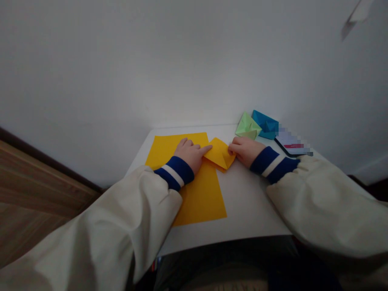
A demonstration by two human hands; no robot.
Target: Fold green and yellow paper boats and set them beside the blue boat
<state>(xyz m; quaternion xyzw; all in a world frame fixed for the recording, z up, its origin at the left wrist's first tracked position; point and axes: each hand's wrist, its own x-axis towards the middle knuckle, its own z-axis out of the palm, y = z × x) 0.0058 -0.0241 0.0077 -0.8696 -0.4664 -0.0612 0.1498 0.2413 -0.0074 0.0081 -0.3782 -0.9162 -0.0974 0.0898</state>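
A folded piece of yellow paper (218, 152) lies on the white table, its left part over a larger yellow sheet (201, 198). My left hand (190, 155) rests palm down on that sheet. One digit, apparently the thumb, stretches right and presses on the folded paper's left edge; the other fingers point forward, apart. At the right corner, my right hand (246, 150) has its fingers curled in a pinch on the folded paper. The fingertips' undersides are hidden.
Behind my right hand stand a light green folded paper (247, 126) and a blue folded paper (265, 124). A dark-edged device (291, 141), partly pixelated, lies right of them. A pale wall (194, 60) closes off the table's (248, 210) far edge. Wooden panelling (39, 182) is at left.
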